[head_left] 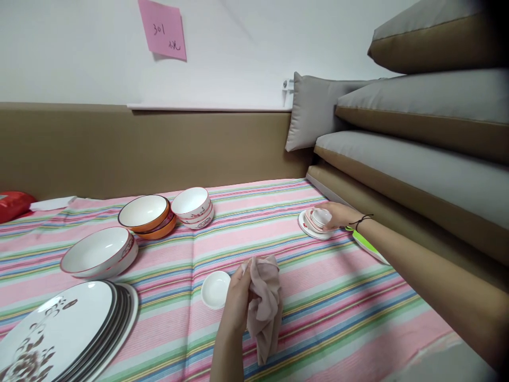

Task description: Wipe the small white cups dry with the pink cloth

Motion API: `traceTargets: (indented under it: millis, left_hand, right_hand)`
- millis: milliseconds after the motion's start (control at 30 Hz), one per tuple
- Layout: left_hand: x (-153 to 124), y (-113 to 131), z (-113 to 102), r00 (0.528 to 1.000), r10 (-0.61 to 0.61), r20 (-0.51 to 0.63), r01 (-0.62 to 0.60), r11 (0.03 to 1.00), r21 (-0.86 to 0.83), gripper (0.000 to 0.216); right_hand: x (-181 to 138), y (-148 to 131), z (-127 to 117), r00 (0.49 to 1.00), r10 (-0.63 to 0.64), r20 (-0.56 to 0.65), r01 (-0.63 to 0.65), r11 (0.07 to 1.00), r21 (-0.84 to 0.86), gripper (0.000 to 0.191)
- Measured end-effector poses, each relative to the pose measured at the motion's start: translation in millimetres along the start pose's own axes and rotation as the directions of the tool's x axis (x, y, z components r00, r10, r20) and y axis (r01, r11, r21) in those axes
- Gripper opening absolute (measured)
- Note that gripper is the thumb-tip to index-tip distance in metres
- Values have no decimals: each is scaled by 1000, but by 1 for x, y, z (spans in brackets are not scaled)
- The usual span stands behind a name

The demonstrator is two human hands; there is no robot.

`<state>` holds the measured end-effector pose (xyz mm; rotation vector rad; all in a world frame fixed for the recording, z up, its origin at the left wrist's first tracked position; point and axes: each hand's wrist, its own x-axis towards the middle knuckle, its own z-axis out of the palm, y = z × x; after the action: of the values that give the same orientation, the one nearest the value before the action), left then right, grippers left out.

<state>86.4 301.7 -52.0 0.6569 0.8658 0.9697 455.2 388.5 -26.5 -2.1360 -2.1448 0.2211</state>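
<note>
In the head view my left hand (237,297) is closed round a crumpled pinkish-beige cloth (265,302), which hangs down over the striped cover. Just left of that hand lies a small white round dish (214,290). My right hand (338,215) reaches far out to the right, its fingers at the edge of a small white dish (321,216), tilted on top of a little pile. Beneath it is a white plate (308,229) with a red pattern. Some of the right fingers are hidden behind the dish.
Left are stacked oval plates (79,305), a large white bowl (97,252), orange bowls (145,212) and white patterned bowls (191,204). A green-and-white item (368,244) lies under my right forearm. Grey-brown cushions (413,159) stand stacked at right; a padded brown panel (159,154) runs behind.
</note>
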Motion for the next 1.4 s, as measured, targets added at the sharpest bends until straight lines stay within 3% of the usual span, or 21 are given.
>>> traceTargets:
  millis: [133, 200, 300, 400, 500, 567, 667, 733, 833, 967, 1133, 1200, 1400]
  left_hand:
    - [-1, -1, -2, 1000, 6, -13, -5, 997, 76, 42]
    - [-2, -1, -1, 999, -12, -36, 15, 998, 68, 45]
    - [-5, -1, 3, 999, -25, -19, 25, 998, -49, 47]
    - [-6, 0, 4, 999, -35, 14, 37, 985, -171, 51]
    - [-8, 2, -3, 998, -59, 14, 61, 977, -205, 62]
    - [-7, 3, -11, 999, -40, 27, 43, 989, -145, 65]
    - [-4, 4, -26, 993, 115, 18, -116, 988, 103, 52]
    - [-2, 3, -35, 966, 257, -37, -234, 924, 304, 40]
    - [-2, 5, -43, 911, 400, -100, -300, 809, 506, 21]
    - [-8, 9, -45, 878, 466, -108, -321, 742, 588, 12]
    - [-9, 11, -43, 885, 450, -123, -319, 777, 543, 18]
    - [-8, 11, -42, 879, 457, -135, -337, 797, 502, 23]
    - [-11, 16, -37, 800, 542, -258, -349, 770, 534, 36]
  right_hand:
    - [-41, -44, -10, 950, 76, -302, -42, 992, 119, 59]
    - [-68, -82, -8, 896, 101, -432, 69, 930, 362, 47]
    - [-103, -146, 6, 894, 134, -429, 210, 719, 662, 34]
    - [-118, -198, 32, 930, 197, -311, 166, 530, 832, 35]
    - [-114, -226, 61, 970, 156, -186, 114, 385, 916, 47]
    - [-109, -234, 77, 984, 127, -127, 83, 303, 949, 46]
    - [-106, -239, 91, 981, 152, -123, 69, 321, 945, 33]
    - [-107, -240, 93, 971, 192, -145, 73, 341, 937, 31]
    - [-109, -239, 91, 956, 250, -153, 71, 309, 948, 31]
    - [-109, -234, 88, 919, 339, -200, 84, 329, 941, 30]
    - [-109, -225, 88, 866, 467, -182, 13, 342, 940, 34]
    - [-110, -221, 88, 864, 483, -144, 4, 279, 960, 35]
    - [-113, -210, 82, 880, 470, 70, -39, -76, 996, 33]
